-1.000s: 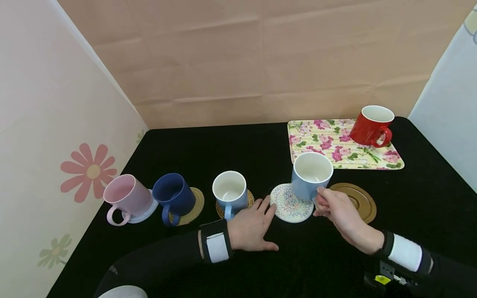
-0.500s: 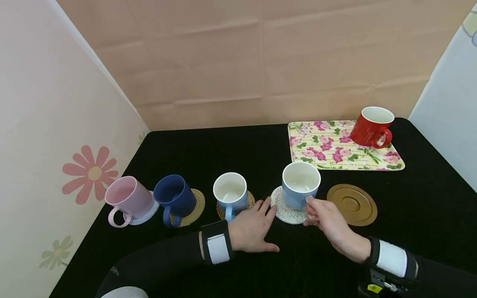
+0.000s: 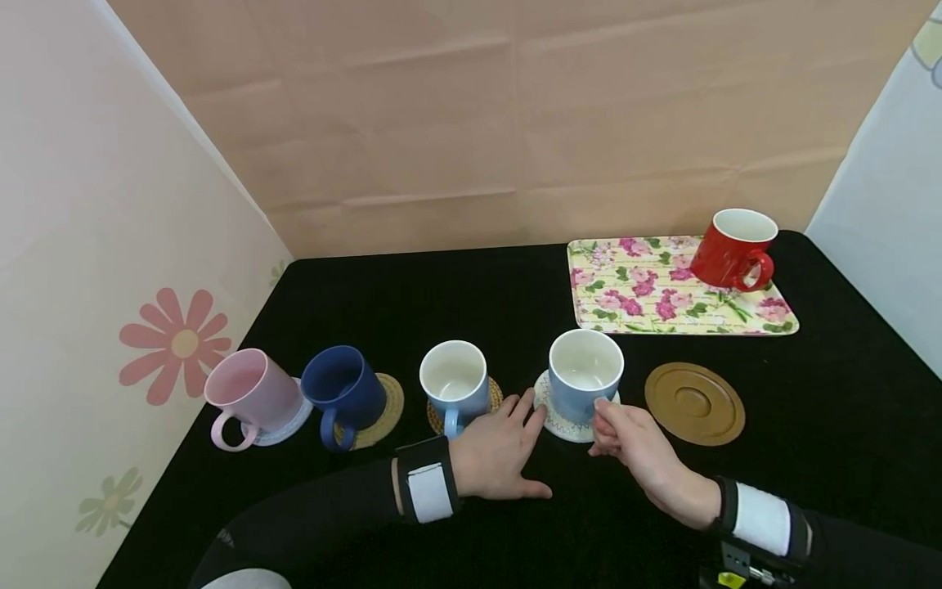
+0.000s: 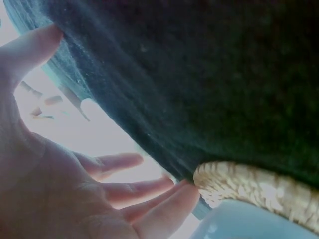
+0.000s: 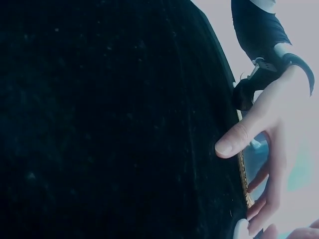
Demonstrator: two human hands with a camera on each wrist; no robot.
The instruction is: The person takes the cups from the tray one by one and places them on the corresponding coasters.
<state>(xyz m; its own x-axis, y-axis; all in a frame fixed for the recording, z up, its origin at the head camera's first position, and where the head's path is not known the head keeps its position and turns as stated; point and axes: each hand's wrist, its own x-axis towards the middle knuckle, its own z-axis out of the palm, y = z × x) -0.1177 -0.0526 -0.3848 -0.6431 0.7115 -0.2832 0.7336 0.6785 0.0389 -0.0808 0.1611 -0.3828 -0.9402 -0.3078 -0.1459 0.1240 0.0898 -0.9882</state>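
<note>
My right hand (image 3: 643,458) pinches the handle of a light blue mug (image 3: 581,393), white inside. This mug stands over a white patterned coaster (image 3: 565,430), covering most of it; whether its base touches cannot be told. My left hand (image 3: 496,458) lies palm down with fingers spread, its fingertips at that coaster's left edge. Beside it, a second light blue mug (image 3: 450,380) sits on a woven coaster (image 3: 495,393). In the left wrist view, the left fingers (image 4: 169,209) come close to the woven coaster (image 4: 249,186). The right wrist view shows my left hand (image 5: 271,134) from across.
A dark blue mug (image 3: 342,393) on a straw coaster (image 3: 393,405) and a pink mug (image 3: 253,388) on a pale coaster (image 3: 298,417) stand left. A brown round coaster (image 3: 695,405) lies right. Behind, a red mug (image 3: 732,249) sits on a floral tray (image 3: 625,286).
My right hand has brought the light blue mug leftward and toward me, from the white coaster's right part to over its middle. The left hand has stayed in place.
</note>
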